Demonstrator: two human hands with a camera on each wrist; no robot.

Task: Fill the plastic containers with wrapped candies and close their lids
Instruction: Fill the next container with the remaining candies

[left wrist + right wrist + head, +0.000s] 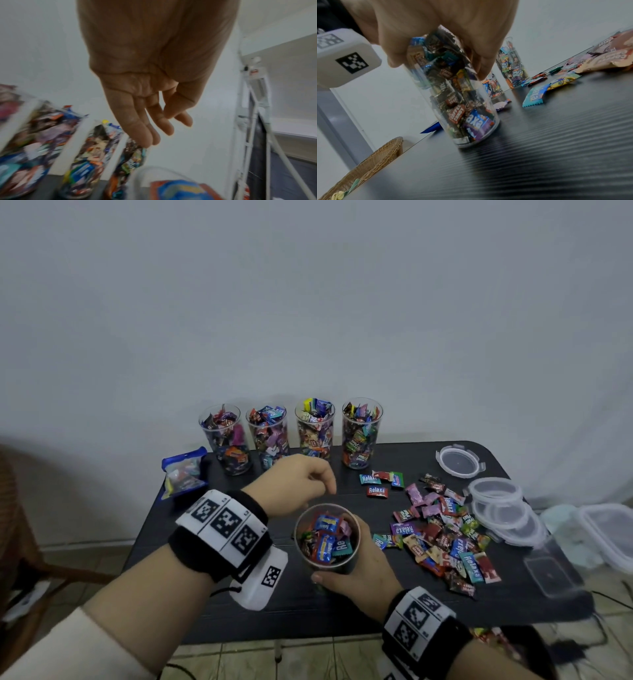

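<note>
Now my right hand (356,573) clamps the slick, stiff cup (327,537) mid-wall; left hand (294,484), fingers loose, holds nothing.

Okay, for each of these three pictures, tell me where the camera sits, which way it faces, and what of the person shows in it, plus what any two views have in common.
Head: worn on the head, facing forward and down at the black table; both forearms, left hand and right hand show.
Left wrist: looks along the relaxed, empty left hand toward the row of filled cups and the wall.
Right wrist: low, looks along the right hand gripping the held cup.
Shared: head and right wrist views both show the held cup and loose candies.
</note>
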